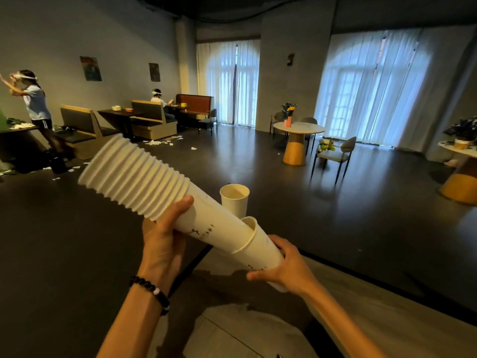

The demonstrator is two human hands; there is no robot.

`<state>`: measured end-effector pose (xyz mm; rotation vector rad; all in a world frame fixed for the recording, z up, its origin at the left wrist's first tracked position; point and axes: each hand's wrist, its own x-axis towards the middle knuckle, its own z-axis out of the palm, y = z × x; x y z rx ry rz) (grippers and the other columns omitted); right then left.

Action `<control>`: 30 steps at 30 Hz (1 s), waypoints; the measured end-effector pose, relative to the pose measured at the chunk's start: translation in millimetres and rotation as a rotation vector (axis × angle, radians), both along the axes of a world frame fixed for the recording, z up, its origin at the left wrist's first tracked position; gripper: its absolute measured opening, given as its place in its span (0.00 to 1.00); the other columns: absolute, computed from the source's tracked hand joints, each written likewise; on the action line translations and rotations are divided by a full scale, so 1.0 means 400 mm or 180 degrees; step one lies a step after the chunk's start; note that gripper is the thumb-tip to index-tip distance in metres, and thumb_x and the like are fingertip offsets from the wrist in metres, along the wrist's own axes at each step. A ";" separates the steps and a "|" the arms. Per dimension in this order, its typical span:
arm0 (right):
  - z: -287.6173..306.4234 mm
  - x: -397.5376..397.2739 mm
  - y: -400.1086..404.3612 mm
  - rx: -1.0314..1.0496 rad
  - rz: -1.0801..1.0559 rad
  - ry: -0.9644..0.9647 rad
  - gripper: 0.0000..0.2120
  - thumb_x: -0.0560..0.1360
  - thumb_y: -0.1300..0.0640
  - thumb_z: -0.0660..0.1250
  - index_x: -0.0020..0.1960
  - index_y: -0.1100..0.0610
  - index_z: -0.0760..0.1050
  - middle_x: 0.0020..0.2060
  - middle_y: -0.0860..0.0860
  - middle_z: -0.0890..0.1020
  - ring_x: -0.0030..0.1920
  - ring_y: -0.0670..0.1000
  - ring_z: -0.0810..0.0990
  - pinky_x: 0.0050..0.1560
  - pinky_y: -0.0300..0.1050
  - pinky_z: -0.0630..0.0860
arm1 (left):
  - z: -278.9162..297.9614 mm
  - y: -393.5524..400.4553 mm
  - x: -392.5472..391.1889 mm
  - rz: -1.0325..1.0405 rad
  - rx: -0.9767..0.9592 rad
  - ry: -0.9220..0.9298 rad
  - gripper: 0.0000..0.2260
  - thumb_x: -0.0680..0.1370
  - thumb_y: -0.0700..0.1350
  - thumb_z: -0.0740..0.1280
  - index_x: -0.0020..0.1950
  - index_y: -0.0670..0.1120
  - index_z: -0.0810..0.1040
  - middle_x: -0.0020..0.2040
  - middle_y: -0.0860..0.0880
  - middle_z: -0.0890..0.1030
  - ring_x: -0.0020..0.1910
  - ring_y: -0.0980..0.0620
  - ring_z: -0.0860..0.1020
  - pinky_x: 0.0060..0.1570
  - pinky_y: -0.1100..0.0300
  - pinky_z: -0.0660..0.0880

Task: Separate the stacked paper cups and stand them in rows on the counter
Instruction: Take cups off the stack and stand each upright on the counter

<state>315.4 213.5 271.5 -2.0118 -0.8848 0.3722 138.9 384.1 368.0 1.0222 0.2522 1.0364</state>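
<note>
A long stack of white paper cups (pixel 134 177) lies tilted in the air, its many rims at the upper left. My left hand (pixel 165 236) grips the stack around its lower body from below. My right hand (pixel 286 264) grips the bottom cup (pixel 260 249), which sits partly slid off the end of the stack, with a gap showing at its rim. One single white cup (pixel 235 200) stands upright on the dark counter (pixel 77 241) just behind the stack.
The counter's front edge runs diagonally below my hands, with a lighter wooden surface (pixel 361 306) to the right. Beyond are a round table with chairs (pixel 299 130), booth seating (pixel 152 120), curtained windows, and two people at the far left.
</note>
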 end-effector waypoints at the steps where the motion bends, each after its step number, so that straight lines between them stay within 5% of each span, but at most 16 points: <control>1: -0.006 0.009 -0.002 0.0082 -0.0119 0.0099 0.43 0.53 0.38 0.82 0.63 0.39 0.67 0.59 0.41 0.73 0.60 0.45 0.73 0.57 0.46 0.76 | 0.009 0.014 -0.005 0.0089 -0.0021 -0.0086 0.25 0.65 0.46 0.76 0.61 0.55 0.77 0.59 0.50 0.81 0.62 0.49 0.79 0.60 0.47 0.78; 5: -0.024 0.054 0.008 0.0718 -0.0660 0.0639 0.39 0.58 0.53 0.83 0.65 0.48 0.69 0.58 0.45 0.77 0.62 0.52 0.76 0.49 0.43 0.77 | 0.013 0.081 -0.026 0.0209 -0.0072 -0.0286 0.22 0.70 0.46 0.74 0.62 0.56 0.76 0.62 0.49 0.80 0.66 0.46 0.77 0.66 0.40 0.73; 9: -0.026 0.113 0.058 0.0748 -0.1136 0.0750 0.41 0.61 0.52 0.82 0.69 0.53 0.67 0.64 0.54 0.77 0.63 0.58 0.76 0.53 0.56 0.80 | -0.024 0.103 -0.032 0.0046 0.0281 -0.0005 0.25 0.66 0.49 0.75 0.63 0.55 0.78 0.67 0.42 0.78 0.66 0.43 0.77 0.66 0.37 0.72; 12: -0.034 0.153 0.104 0.0580 -0.1121 0.0552 0.42 0.59 0.49 0.82 0.68 0.52 0.67 0.63 0.53 0.77 0.62 0.59 0.77 0.45 0.61 0.83 | -0.064 0.105 -0.019 -0.0018 0.0467 0.0179 0.28 0.64 0.49 0.75 0.64 0.54 0.78 0.66 0.41 0.79 0.65 0.42 0.78 0.65 0.36 0.72; 18: -0.058 0.194 0.157 0.0621 -0.0818 0.0172 0.47 0.52 0.40 0.80 0.67 0.53 0.70 0.62 0.52 0.78 0.62 0.53 0.77 0.57 0.49 0.77 | -0.124 0.112 0.017 -0.0210 0.0728 0.0584 0.38 0.60 0.49 0.78 0.70 0.48 0.72 0.64 0.42 0.79 0.64 0.42 0.79 0.63 0.37 0.74; 23: -0.082 0.223 0.172 0.0432 -0.0761 -0.0119 0.46 0.55 0.50 0.84 0.69 0.53 0.68 0.64 0.52 0.78 0.64 0.53 0.76 0.62 0.55 0.76 | -0.138 0.100 0.047 -0.0314 0.0686 0.0661 0.48 0.56 0.58 0.84 0.70 0.43 0.71 0.64 0.39 0.79 0.63 0.39 0.78 0.62 0.39 0.76; 30: -0.130 0.229 0.173 0.0211 -0.0825 -0.0191 0.46 0.57 0.51 0.84 0.70 0.52 0.67 0.65 0.52 0.77 0.64 0.55 0.77 0.62 0.56 0.77 | -0.153 0.091 0.058 -0.0384 0.0631 0.0754 0.48 0.55 0.60 0.84 0.70 0.45 0.72 0.64 0.41 0.80 0.64 0.41 0.79 0.62 0.40 0.76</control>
